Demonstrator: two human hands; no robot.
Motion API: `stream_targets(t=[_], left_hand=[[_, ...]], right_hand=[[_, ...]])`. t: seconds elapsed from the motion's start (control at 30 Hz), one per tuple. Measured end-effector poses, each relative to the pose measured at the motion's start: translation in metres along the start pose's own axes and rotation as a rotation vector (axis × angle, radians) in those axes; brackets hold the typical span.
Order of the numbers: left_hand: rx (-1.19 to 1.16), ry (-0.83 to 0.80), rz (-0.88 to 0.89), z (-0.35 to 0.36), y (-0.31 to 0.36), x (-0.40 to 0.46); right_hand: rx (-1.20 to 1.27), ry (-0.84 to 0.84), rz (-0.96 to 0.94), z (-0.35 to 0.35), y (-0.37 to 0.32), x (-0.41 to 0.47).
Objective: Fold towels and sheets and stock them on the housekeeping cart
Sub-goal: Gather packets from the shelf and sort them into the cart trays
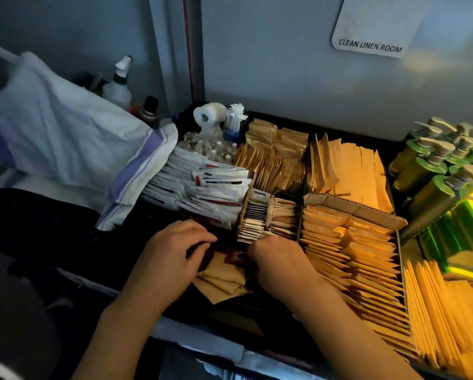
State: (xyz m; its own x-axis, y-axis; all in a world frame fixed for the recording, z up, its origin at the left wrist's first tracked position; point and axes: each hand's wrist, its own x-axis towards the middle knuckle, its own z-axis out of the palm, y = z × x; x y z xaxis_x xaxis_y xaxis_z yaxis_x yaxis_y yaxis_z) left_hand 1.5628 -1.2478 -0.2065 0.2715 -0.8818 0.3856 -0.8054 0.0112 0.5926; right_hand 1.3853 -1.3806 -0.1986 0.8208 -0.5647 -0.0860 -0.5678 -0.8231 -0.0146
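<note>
Cart tray (389,171), towel (65,138) left of both hands' (175,250) grip

A pale grey wall (284,64) rises behind, bearing a white sign (378,26) reading "CLEAN LINEN ROOM". Warm yellow light falls from the right; the left lies in shadow.

My feed is dim and bluish on the left, where deep shadow swallows detail. Warm light from the right brightens the kraft packets (367,242) and puts glare on the green bottles (432,193). Edges bow and smear; the striped cloth (65,138) is blurred.
</note>
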Motion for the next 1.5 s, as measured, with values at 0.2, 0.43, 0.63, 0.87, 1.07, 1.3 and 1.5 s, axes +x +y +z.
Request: stream_targets(t=[0.2, 0.43, 0.63, 0.87, 1.07, 1.3, 1.5], left_hand=[[0.010, 0.071, 0.008, -0.019, -0.018, -0.005], [-0.032, 0.104, -0.002, -0.041, -0.029, -0.002], [0.038, 0.212, 0.046, -0.060, -0.036, 0.000], [0.190, 0.143, 0.028, -0.065, -0.048, -0.001], [0.177, 0.065, -0.041, -0.047, -0.060, 0.000], [0.125, 0.092, -0.020, -0.049, -0.065, -0.003], [0.180, 0.020, -0.068, -0.041, -0.068, -0.001]], right_hand=[[0.064, 0.106, 0.040, -0.023, -0.005, -0.002], [0.441, 0.307, -0.109, -0.048, -0.030, 0.006], [0.565, 0.358, -0.154, -0.038, -0.059, 0.027], [0.542, 0.394, -0.175, -0.023, -0.075, 0.043], [0.420, 0.272, -0.117, -0.006, -0.082, 0.052], [0.437, 0.346, -0.121, -0.006, -0.083, 0.051], [0.358, 0.236, -0.123, 0.006, -0.084, 0.059]])
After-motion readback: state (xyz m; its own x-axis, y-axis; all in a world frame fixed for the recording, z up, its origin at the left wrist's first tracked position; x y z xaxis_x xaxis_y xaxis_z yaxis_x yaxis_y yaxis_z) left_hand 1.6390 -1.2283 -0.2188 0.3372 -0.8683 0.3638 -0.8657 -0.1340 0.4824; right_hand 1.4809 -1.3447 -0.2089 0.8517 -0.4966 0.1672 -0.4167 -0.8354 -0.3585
